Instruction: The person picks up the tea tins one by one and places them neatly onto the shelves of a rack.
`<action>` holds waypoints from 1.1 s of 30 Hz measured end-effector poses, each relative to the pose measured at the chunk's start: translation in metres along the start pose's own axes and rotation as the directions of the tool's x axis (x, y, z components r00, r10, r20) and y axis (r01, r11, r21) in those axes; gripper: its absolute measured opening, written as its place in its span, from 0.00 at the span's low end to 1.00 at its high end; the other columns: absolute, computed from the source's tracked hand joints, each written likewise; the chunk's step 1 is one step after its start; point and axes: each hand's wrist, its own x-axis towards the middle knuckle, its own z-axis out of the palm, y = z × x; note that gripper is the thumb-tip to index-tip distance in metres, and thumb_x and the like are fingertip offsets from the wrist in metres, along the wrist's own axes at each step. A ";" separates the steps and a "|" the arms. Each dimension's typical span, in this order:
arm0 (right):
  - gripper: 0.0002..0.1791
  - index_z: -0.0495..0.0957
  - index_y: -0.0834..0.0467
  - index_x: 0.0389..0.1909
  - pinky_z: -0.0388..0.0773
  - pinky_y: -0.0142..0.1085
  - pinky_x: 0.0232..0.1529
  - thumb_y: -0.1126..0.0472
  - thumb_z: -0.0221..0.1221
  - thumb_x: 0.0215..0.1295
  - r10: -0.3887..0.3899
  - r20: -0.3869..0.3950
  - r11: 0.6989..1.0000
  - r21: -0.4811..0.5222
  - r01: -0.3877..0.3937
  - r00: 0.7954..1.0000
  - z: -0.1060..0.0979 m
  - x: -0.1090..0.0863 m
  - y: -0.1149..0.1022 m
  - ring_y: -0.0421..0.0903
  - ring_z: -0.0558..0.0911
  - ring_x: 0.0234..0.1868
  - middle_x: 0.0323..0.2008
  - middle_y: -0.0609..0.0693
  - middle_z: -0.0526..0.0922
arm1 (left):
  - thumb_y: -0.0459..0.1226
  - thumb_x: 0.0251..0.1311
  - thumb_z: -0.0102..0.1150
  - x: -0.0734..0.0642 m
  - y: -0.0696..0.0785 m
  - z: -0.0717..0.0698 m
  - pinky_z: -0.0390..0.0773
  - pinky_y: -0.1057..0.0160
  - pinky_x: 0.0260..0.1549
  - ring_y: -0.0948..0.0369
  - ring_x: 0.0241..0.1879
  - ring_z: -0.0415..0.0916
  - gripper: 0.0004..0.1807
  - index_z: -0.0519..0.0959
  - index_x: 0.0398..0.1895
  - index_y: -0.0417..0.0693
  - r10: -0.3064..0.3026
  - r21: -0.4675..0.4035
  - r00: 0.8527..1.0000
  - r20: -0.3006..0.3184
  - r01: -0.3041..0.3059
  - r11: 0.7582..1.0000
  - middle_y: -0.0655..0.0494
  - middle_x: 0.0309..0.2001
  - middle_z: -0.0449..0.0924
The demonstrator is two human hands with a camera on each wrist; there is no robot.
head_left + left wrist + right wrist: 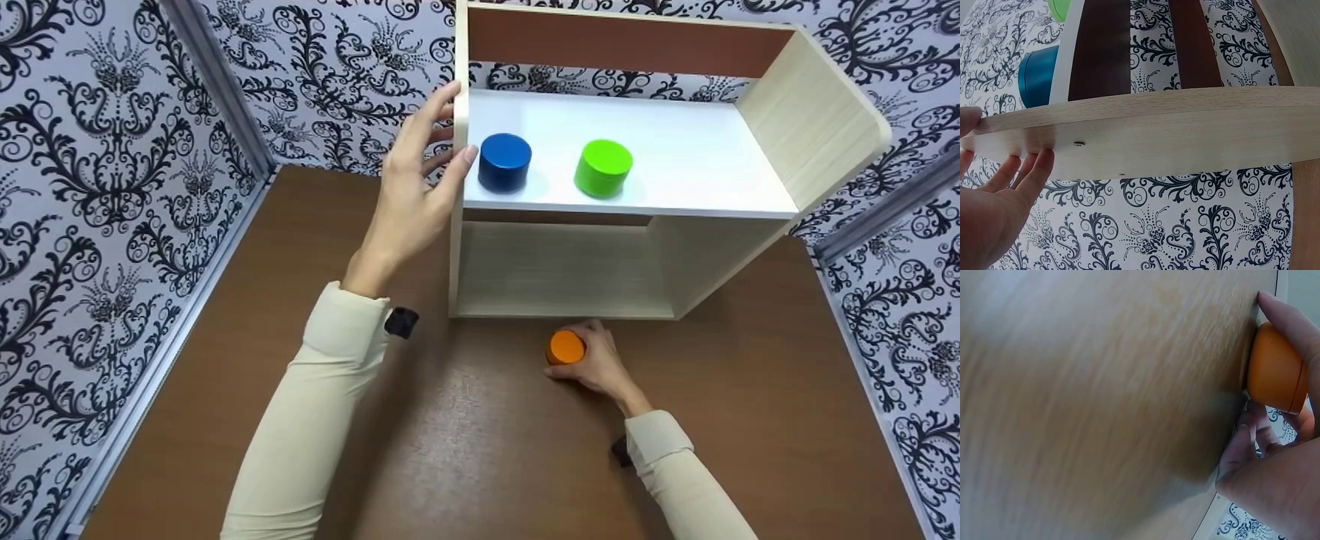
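My left hand (416,180) grips the left side panel (460,112) of a small wooden shelf unit, thumb at its front edge and fingers along the outer face. In the left wrist view, several fingertips (1044,160) touch that outer face. My right hand (600,364) holds a small orange round container (565,348) at the table, just in front of the shelf unit. A seam runs round this container (1276,371) in the right wrist view. On the white shelf board (682,150) stand a blue round container (505,163), close to my left thumb, and a green one (604,169).
The shelf unit's lower compartment (555,270) faces the front, above the brown table (450,465). Its right side panel (817,112) leans outward in view. Patterned walls (112,187) with metal edging enclose the table on the left, back and right.
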 end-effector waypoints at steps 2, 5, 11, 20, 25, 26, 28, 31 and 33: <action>0.35 0.82 0.63 0.52 0.72 0.57 0.57 0.55 0.83 0.42 -0.006 -0.003 1.000 0.003 0.006 1.000 0.000 0.000 0.000 0.62 0.70 0.54 0.54 0.61 0.72 | 0.30 0.70 0.57 0.000 0.000 0.000 0.83 0.60 0.57 0.51 0.57 0.75 0.30 0.65 0.75 0.45 0.001 0.002 1.000 0.001 -0.001 1.000 0.44 0.60 0.70; 0.33 0.83 0.63 0.51 0.73 0.57 0.56 0.55 0.82 0.42 -0.014 -0.007 1.000 0.008 0.014 1.000 0.001 -0.001 0.000 0.61 0.70 0.54 0.53 0.61 0.72 | 0.30 0.70 0.57 0.000 0.000 0.000 0.83 0.61 0.57 0.51 0.57 0.75 0.30 0.65 0.75 0.45 0.001 0.006 1.000 0.002 -0.001 1.000 0.44 0.60 0.70; 0.32 0.82 0.64 0.50 0.74 0.57 0.58 0.57 0.81 0.44 -0.006 -0.010 1.000 0.015 0.006 1.000 0.001 -0.002 -0.001 0.61 0.71 0.54 0.53 0.61 0.73 | 0.30 0.70 0.57 -0.001 -0.001 0.000 0.83 0.60 0.57 0.51 0.58 0.75 0.31 0.65 0.75 0.45 0.000 0.007 1.000 0.001 0.000 1.000 0.44 0.60 0.70; 0.33 0.80 0.65 0.53 0.78 0.56 0.56 0.58 0.80 0.46 -0.017 -0.016 1.000 0.024 0.018 1.000 -0.003 -0.004 -0.002 0.57 0.79 0.50 0.49 0.59 0.80 | 0.30 0.70 0.57 -0.001 -0.003 0.000 0.83 0.61 0.57 0.47 0.57 0.75 0.30 0.65 0.75 0.44 0.020 -0.002 1.000 -0.003 -0.020 1.000 0.43 0.60 0.70; 0.35 0.78 0.65 0.55 0.78 0.57 0.56 0.57 0.80 0.47 0.009 0.001 0.999 0.035 -0.009 1.000 -0.007 -0.006 -0.004 0.57 0.79 0.50 0.50 0.59 0.79 | 0.30 0.70 0.57 -0.001 -0.001 0.000 0.82 0.60 0.57 0.51 0.57 0.75 0.31 0.65 0.75 0.44 0.016 0.000 1.000 -0.004 -0.016 1.000 0.44 0.60 0.70; 0.35 0.78 0.65 0.56 0.78 0.57 0.56 0.57 0.80 0.48 0.010 0.004 0.999 0.035 -0.010 1.000 -0.007 -0.007 -0.005 0.57 0.79 0.50 0.50 0.60 0.79 | 0.30 0.70 0.57 0.000 -0.001 0.000 0.82 0.61 0.57 0.52 0.57 0.75 0.31 0.65 0.75 0.44 0.015 0.000 1.000 -0.003 -0.015 1.000 0.44 0.60 0.70; 0.36 0.78 0.65 0.57 0.78 0.56 0.56 0.57 0.80 0.47 0.016 0.009 0.999 0.043 -0.016 1.000 -0.009 -0.008 -0.006 0.57 0.79 0.50 0.50 0.60 0.79 | 0.30 0.70 0.57 0.000 -0.002 0.000 0.82 0.60 0.57 0.50 0.57 0.75 0.30 0.65 0.75 0.44 0.012 -0.005 1.000 -0.002 -0.012 1.000 0.44 0.60 0.70; 0.36 0.77 0.65 0.57 0.78 0.56 0.56 0.57 0.80 0.48 0.015 0.010 0.999 0.046 -0.015 1.000 -0.012 -0.009 -0.007 0.57 0.78 0.50 0.50 0.60 0.79 | 0.30 0.70 0.57 0.001 -0.002 0.000 0.83 0.60 0.57 0.48 0.57 0.75 0.30 0.65 0.75 0.44 0.016 -0.008 1.000 0.001 -0.016 1.000 0.44 0.60 0.70; 0.37 0.77 0.65 0.58 0.78 0.55 0.57 0.57 0.80 0.47 0.017 0.012 0.998 0.056 -0.018 1.000 -0.014 -0.010 -0.008 0.57 0.78 0.49 0.50 0.59 0.78 | 0.31 0.70 0.57 0.001 -0.002 0.000 0.83 0.60 0.57 0.48 0.57 0.75 0.30 0.65 0.75 0.44 0.018 -0.008 1.000 0.001 -0.018 1.000 0.44 0.60 0.70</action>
